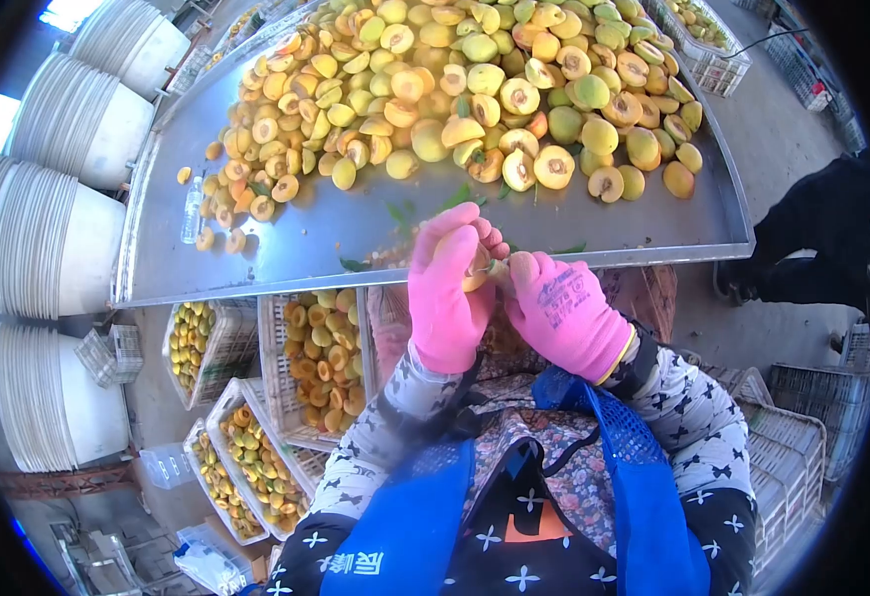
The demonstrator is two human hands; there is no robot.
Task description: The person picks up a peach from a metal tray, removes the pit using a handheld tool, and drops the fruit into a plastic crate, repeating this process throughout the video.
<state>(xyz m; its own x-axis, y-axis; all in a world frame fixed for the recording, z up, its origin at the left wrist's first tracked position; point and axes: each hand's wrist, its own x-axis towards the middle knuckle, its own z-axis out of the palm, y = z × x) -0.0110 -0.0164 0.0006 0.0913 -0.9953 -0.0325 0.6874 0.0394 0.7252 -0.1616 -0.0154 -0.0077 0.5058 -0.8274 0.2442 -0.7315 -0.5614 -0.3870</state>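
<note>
Pink coated work gloves cover both my hands, which meet just over the near edge of the metal table (316, 260). My left hand (448, 298) is closed around a yellow-orange peach (476, 268), mostly hidden by the fingers. Against it, my right hand (569, 316) grips a small tool (501, 274); only a short bit of it shows, and its working end is hidden. Beyond my hands lies a large heap of halved peaches (425, 89), several with brown pit hollows or pits facing up. A few green leaves (455, 197) are scattered on the metal.
Under the table edge stand plastic crates of peach halves (321, 358), with more crates (256, 462) at lower left. Stacked white tubs (48, 238) line the left side. Crates (783, 467) stand at right. A person in dark clothing (812, 238) is at the right edge.
</note>
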